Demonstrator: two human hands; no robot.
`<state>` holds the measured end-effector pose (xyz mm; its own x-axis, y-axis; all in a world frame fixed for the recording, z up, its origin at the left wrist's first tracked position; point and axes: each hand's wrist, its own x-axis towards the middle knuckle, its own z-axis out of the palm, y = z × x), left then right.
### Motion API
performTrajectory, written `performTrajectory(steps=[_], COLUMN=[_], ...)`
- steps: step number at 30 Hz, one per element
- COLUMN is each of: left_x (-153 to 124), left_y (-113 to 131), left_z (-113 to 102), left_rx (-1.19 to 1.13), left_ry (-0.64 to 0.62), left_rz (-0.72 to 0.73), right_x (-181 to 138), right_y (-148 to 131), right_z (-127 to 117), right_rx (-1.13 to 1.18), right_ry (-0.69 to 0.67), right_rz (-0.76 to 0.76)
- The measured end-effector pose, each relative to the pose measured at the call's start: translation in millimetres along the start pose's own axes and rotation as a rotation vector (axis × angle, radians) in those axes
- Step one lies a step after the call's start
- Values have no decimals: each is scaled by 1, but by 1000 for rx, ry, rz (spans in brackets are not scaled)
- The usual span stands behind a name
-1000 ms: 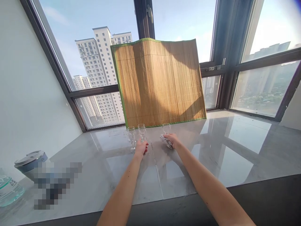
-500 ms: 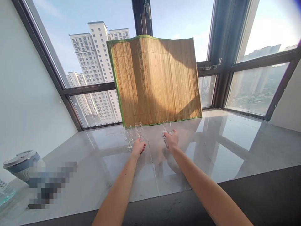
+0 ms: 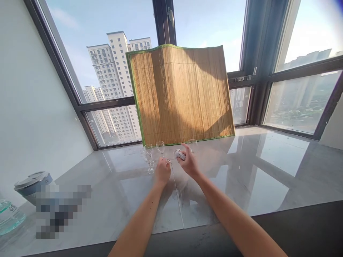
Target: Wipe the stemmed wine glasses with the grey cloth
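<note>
My left hand is closed, with a small clear glass at its fingers, mostly hidden by them. Close by on the right, my right hand pinches a crumpled white cloth, its index finger raised. A clear rim seems to circle the cloth, too faint to be sure. Left of my left hand, a stemmed glass stands upright on the grey counter. Another stemmed glass is just behind. Beyond my right hand stands a further glass, its lower part covered.
A bamboo mat with green edging leans against the window behind the glasses. At the left are a lidded cup, a clear bottle and a blurred-out patch. The counter's front edge runs below my forearms.
My right hand has moved left with the cloth, away from the glass behind it and towards my left hand. My left hand has shifted slightly right. The view has shifted slightly.
</note>
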<state>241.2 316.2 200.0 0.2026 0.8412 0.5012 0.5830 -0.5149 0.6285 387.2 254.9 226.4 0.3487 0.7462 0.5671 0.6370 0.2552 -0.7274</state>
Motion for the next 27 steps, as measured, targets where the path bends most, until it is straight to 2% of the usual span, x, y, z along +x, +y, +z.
performTrajectory(steps=[4, 7, 9, 13, 19, 25, 27], left_x=[-3, -2, -3, -5, -6, -1, 0], left_y=[5, 6, 6, 9, 8, -1, -6], left_z=[-10, -11, -11, -12, -13, -13, -13], left_rx=[90, 215, 342, 449, 474, 393, 384], left_ry=[49, 27, -4, -39, -66, 6, 20], left_rz=[17, 13, 59, 154, 206, 127, 107], right_x=[0, 0, 0, -2, 0, 9, 12], right_y=[-4, -5, -5, -5, 2, 16, 22], right_z=[-1, -2, -3, -3, -2, -7, -9], right_rx=[51, 159, 193, 75, -52, -24, 68], right_ry=[-36, -64, -52, -13, -28, 67, 33], right_rz=[-18, -10, -5, -52, -111, -11, 45])
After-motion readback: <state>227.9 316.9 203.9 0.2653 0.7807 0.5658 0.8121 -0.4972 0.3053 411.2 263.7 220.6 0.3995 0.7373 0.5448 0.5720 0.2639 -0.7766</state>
